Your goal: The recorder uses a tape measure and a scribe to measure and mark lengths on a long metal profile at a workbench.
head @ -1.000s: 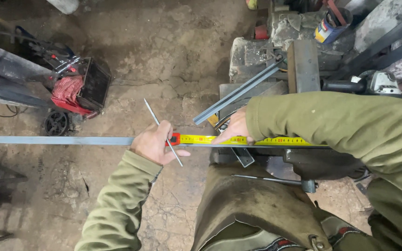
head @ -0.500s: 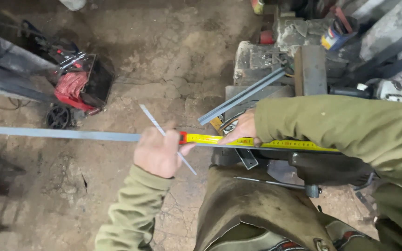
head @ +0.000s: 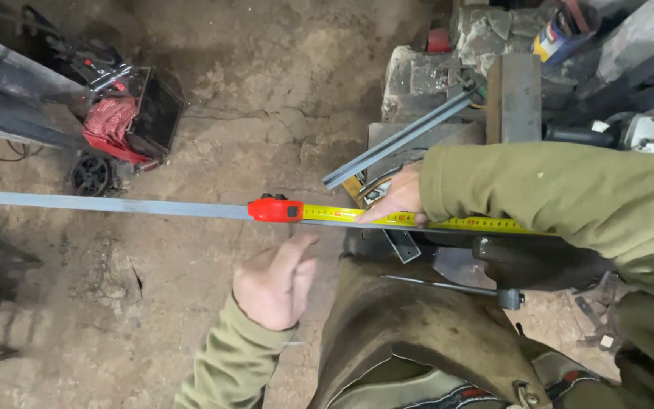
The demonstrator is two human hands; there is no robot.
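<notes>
A single head-worn camera looks steeply down from above the person's chest onto the cracked earthen floor [head: 213, 68]. The near edge shows the olive-green sleeves [head: 569, 204]; the far edge shows the grey stone-and-metal clutter [head: 433, 76]. Range is close, within arm's reach.

**Steel bar and tape measure, laid for measuring**

Item one: a long, flat grey steel bar [head: 107, 204]. I see it lying level across the view, running from the left edge toward the right, above the dirt floor.

Item two: a tape measure, red case [head: 275, 210] resting on top of the bar near mid-frame. Its yellow blade [head: 478, 223] is drawn out to the right, flat along the bar's top face, with black graduations showing. The blade's far end passes under an olive sleeve, so I cannot see where it ends.
</notes>
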